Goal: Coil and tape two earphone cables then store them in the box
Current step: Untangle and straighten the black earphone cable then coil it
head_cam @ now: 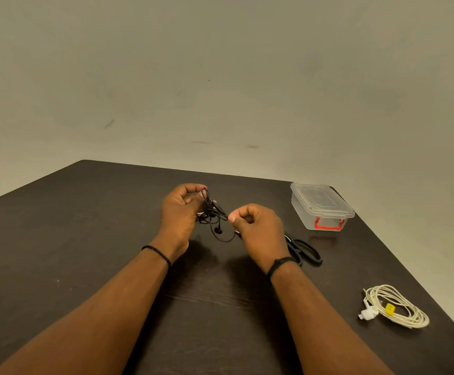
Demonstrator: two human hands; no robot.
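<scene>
A plain off-white wall (220, 77) fills the upper half of the view, matte, w/ a few faint dark scuffs and smudges, esp. one short streak at left and two low down near the centre. Below it a dark brown wood-grain table (98, 239) is seen, its far corner rounded at upper left, far edge running right and slightly down. Light is dim, warm, yellowish; soft shadows are cast on the tabletop. No window or floor is clearly made out.
</scene>
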